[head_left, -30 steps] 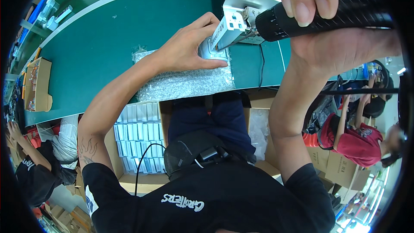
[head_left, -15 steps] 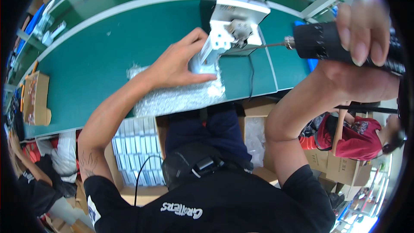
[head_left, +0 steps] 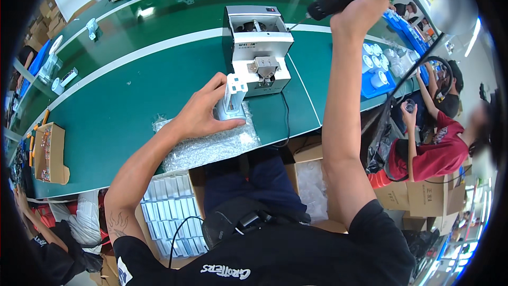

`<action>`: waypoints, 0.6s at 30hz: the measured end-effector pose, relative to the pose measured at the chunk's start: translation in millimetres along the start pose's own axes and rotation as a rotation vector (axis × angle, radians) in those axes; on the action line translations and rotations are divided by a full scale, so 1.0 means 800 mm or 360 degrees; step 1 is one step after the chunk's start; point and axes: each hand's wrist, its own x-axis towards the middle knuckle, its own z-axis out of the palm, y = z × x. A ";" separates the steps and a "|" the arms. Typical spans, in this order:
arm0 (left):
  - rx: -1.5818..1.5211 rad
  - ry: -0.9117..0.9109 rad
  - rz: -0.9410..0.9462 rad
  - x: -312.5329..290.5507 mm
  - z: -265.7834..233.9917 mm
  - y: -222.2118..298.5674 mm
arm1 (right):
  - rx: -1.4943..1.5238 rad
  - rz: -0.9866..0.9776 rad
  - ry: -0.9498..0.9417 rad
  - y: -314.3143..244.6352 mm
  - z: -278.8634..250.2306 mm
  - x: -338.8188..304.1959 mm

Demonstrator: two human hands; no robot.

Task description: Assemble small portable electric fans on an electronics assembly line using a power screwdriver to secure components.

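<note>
My left hand (head_left: pixel 197 114) is wrapped round a pale plastic housing (head_left: pixel 233 95) that stands upright, holes at its top, on a sheet of bubble wrap (head_left: pixel 209 151). Raised at the upper right, my right hand (head_left: pixel 364 15) grips a black electric screwdriver (head_left: pixel 338 1). Its thin bit points down-left toward the top right corner of a silver-and-black screw feeder (head_left: pixel 258 50); whether bit and feeder touch I cannot tell. The feeder stands just beyond the housing.
Packed white parts fill a carton (head_left: pixel 174 214) below the bench edge. At left is a small cardboard box (head_left: pixel 52 153) of small parts. A blue tray (head_left: pixel 378 87) with white pieces lies at right. The screwdriver's cord hangs at right. Co-workers sit on both sides.
My right hand has lifted the screwdriver up and away from the housing, toward the feeder's top. My left hand keeps its hold. The view now takes in more of the far bench.
</note>
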 end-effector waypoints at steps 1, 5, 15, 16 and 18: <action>0.0013 0.0024 0.0034 -0.004 0.002 -0.004 | 0.0081 0.0093 0.0156 -0.007 0.009 -0.010; 0.0023 -0.0053 0.0052 0.007 0.003 -0.008 | 0.0335 -0.0056 -0.0527 -0.044 -0.073 0.022; 0.0048 0.0010 0.0220 0.011 -0.008 -0.017 | 0.0856 0.0802 -0.1180 -0.064 -0.048 -0.044; 0.0137 0.0049 0.0157 0.005 -0.002 -0.019 | 0.0706 0.0787 -0.0971 -0.064 -0.029 -0.054; 0.0243 0.0038 0.0151 0.007 -0.003 -0.016 | 0.0394 0.0754 -0.0561 -0.067 0.008 -0.073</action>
